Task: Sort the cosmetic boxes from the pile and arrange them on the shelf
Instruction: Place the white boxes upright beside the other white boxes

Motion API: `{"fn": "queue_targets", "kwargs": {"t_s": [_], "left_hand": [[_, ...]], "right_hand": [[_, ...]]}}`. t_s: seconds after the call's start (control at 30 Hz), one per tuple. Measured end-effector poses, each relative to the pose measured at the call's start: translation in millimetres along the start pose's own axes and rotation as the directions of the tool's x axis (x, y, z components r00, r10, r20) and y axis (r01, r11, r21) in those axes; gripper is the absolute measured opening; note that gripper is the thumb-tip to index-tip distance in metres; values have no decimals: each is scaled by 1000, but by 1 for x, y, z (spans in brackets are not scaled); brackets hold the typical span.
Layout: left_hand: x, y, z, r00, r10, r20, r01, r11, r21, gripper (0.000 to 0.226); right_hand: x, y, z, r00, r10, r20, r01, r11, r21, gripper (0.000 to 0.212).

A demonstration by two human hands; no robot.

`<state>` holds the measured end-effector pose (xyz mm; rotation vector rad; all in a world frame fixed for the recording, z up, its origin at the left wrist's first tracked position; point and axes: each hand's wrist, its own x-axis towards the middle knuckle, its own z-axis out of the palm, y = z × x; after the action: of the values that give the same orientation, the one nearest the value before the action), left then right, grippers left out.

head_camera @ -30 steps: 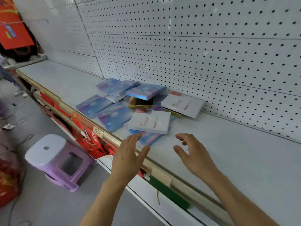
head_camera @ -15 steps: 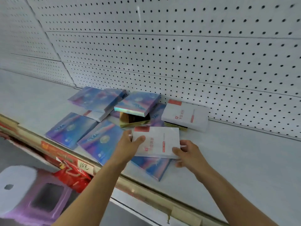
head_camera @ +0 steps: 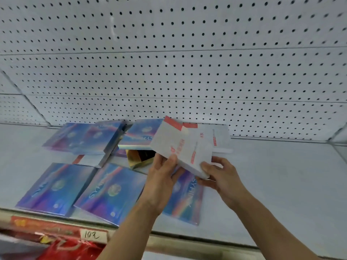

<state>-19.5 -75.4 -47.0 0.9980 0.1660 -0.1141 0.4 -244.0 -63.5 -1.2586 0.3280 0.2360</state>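
Note:
A white cosmetic box with red print (head_camera: pixel 180 145) is lifted and tilted above the pile. My left hand (head_camera: pixel 162 175) pinches its lower left edge and my right hand (head_camera: pixel 217 173) grips its lower right corner. Behind it a second white box (head_camera: pixel 216 137) lies against the pegboard. Several iridescent blue boxes lie on the shelf: two at the front left (head_camera: pixel 54 186) (head_camera: pixel 110 192), one under my hands (head_camera: pixel 185 199), others stacked at the back (head_camera: pixel 84 137) (head_camera: pixel 140 134). A gold box (head_camera: pixel 139 158) sits in the middle of the pile.
The white shelf (head_camera: pixel 281 184) stretches bare to the right of the pile. A white pegboard wall (head_camera: pixel 187 62) stands behind. The front rail carries a price tag marked 102 (head_camera: pixel 93 235) and red labels (head_camera: pixel 47 228).
Both hands reached the white box on the pile, took hold of it, and have lifted and tilted it up. The view moved closer to the shelf.

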Motion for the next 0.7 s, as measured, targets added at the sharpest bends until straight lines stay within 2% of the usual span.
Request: {"fn": "queue_targets", "kwargs": {"t_s": [0.07, 0.13, 0.17, 0.23, 0.3, 0.43, 0.53, 0.6, 0.7], "left_hand": [[10, 4, 6, 991, 57, -122, -54, 998, 34, 29], [19, 12, 3, 975, 122, -187, -103, 989, 109, 22], [21, 16, -1, 969, 150, -197, -120, 981, 153, 22], [25, 24, -11, 962, 161, -222, -114, 971, 210, 24], [28, 26, -23, 959, 139, -248, -76, 966, 247, 21], [28, 28, -37, 960, 87, -267, 4, 947, 322, 28], [26, 27, -42, 954, 75, -291, 11, 959, 282, 33], [23, 22, -42, 956, 31, -291, 37, 973, 226, 24], [17, 13, -36, 957, -15, -289, 76, 976, 202, 13]], "right_hand": [[1, -4, 6, 1000, -3, 24, 6, 992, -129, 35], [8, -7, 4, 999, 33, -41, -41, 977, -208, 34], [16, -9, 0, 992, 56, -116, -75, 983, -169, 36], [32, -13, -12, 956, 113, -270, -112, 994, 17, 39], [48, -20, -18, 926, 138, -351, -116, 990, 82, 35], [72, -29, -19, 923, 164, -348, -125, 983, 132, 28], [71, -27, -20, 925, 180, -334, -104, 967, 232, 16], [56, -21, -21, 942, 172, -287, -71, 941, 331, 14], [20, -12, -25, 973, 129, -192, -22, 876, 482, 23]]}}
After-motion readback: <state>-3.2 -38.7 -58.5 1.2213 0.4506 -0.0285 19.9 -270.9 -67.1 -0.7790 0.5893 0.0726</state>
